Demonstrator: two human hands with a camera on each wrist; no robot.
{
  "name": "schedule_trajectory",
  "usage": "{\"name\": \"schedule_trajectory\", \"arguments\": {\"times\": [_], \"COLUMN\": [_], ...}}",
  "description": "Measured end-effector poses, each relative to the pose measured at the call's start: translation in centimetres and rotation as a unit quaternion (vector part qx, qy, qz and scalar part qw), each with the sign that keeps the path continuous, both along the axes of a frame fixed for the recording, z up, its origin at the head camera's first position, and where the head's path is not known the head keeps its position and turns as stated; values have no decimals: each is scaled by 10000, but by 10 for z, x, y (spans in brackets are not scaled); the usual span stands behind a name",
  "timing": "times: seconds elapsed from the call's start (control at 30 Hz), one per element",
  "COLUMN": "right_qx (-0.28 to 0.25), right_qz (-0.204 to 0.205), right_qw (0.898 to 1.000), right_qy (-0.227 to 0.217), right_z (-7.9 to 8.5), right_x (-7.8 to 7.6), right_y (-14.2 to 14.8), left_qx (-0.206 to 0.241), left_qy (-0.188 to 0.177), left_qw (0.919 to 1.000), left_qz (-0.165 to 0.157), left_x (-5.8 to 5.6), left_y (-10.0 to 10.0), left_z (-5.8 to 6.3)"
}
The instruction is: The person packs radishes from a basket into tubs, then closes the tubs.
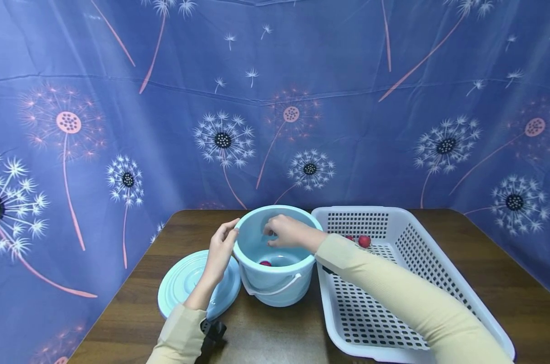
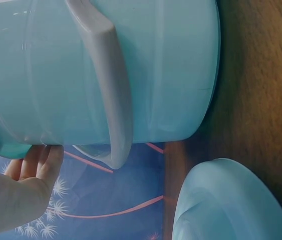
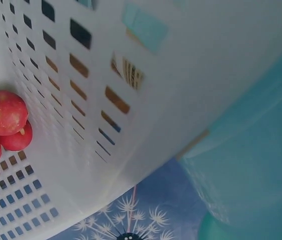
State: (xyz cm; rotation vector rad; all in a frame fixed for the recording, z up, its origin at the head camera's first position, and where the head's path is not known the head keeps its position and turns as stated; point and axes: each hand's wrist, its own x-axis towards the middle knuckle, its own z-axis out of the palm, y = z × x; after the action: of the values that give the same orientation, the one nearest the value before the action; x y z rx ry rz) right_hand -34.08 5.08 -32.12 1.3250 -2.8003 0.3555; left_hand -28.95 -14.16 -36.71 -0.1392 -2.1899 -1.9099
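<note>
A light blue bucket with a pale handle stands upright on the table. My left hand grips the bucket's rim on its left side; the left wrist view shows its fingers against the outer wall near the rim. Inside the bucket's mouth is my right hand, its fingers loosely bent with nothing visible between them. Below it, a small red round fruit lies on the bucket's bottom. The right hand is out of sight in its own wrist view.
Left of the bucket, a light blue lid lies on the wooden table, under the left forearm. A white perforated basket stands close on the right, with several red fruits at its far end. A blue patterned cloth hangs behind.
</note>
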Motion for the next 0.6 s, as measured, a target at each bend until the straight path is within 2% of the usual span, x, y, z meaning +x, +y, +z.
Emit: {"name": "schedule_trajectory", "arguments": {"times": [0.33,0.6], "right_qx": [83,-36], "right_qz": [-71,38], "right_qw": [9998,9991], "right_qy": [-156,-411], "right_z": [0,1], "right_x": [-2,-1], "right_y": [1,0], "left_qx": [-46,-9], "left_qy": [-19,-49], "left_qw": [10000,10000], "left_qz": [-26,-30], "left_x": [0,2], "left_y": [0,0], "left_z": [1,3]}}
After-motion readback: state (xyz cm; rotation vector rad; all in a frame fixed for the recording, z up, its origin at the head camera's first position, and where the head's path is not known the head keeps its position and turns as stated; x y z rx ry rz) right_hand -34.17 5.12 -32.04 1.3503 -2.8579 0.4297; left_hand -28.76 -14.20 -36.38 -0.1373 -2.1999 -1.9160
